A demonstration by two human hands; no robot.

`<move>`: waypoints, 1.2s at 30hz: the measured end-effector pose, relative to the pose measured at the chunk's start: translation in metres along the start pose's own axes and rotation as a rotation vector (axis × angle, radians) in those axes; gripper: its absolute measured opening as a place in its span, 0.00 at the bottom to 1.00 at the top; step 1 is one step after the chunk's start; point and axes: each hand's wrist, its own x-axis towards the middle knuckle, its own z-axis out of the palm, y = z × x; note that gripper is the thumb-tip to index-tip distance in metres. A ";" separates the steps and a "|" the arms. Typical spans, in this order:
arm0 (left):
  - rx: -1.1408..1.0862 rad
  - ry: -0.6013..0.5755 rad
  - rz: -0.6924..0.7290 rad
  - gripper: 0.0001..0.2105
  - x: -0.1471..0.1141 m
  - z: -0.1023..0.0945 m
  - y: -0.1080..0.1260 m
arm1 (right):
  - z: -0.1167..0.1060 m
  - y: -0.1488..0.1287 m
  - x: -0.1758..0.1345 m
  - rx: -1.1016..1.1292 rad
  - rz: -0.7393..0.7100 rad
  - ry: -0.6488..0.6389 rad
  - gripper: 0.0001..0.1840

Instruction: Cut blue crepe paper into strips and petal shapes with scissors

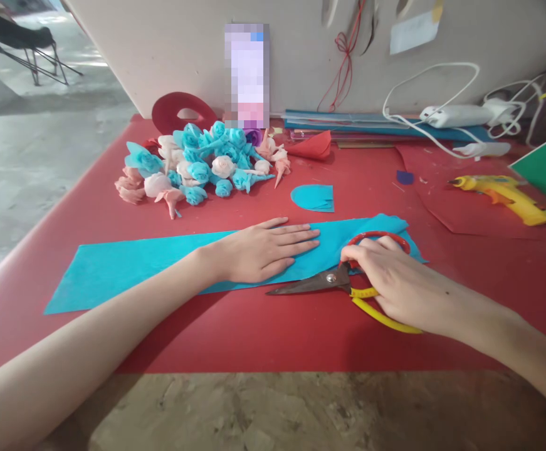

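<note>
A long strip of blue crepe paper (141,260) lies across the red table, its right end ruffled. My left hand (263,250) rests flat on the strip, fingers stretched to the right and nothing gripped. Closed around the handles of a pair of scissors (331,277) is my right hand (395,275), at the strip's right part. The scissors have one red and one yellow handle; their dark blades point left along the strip's near edge and look closed. Beyond the strip sits a small rounded stack of cut blue paper (313,198).
Many paper roses (197,163) in blue, white and pink are heaped at the back left. A yellow glue gun (508,195) lies at the right. White cables and a power strip (461,116) run along the back wall. The red table (235,338) ends at its near edge.
</note>
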 end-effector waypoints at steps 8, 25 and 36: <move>0.016 0.007 0.025 0.23 -0.001 0.003 -0.002 | 0.002 -0.004 -0.017 -0.014 -0.001 0.009 0.27; 0.007 0.035 0.118 0.22 -0.023 -0.006 0.008 | -0.002 0.026 -0.039 -0.106 -0.122 0.026 0.38; 0.011 0.011 0.121 0.23 -0.016 0.004 0.013 | 0.006 0.041 -0.068 -0.044 0.057 0.042 0.27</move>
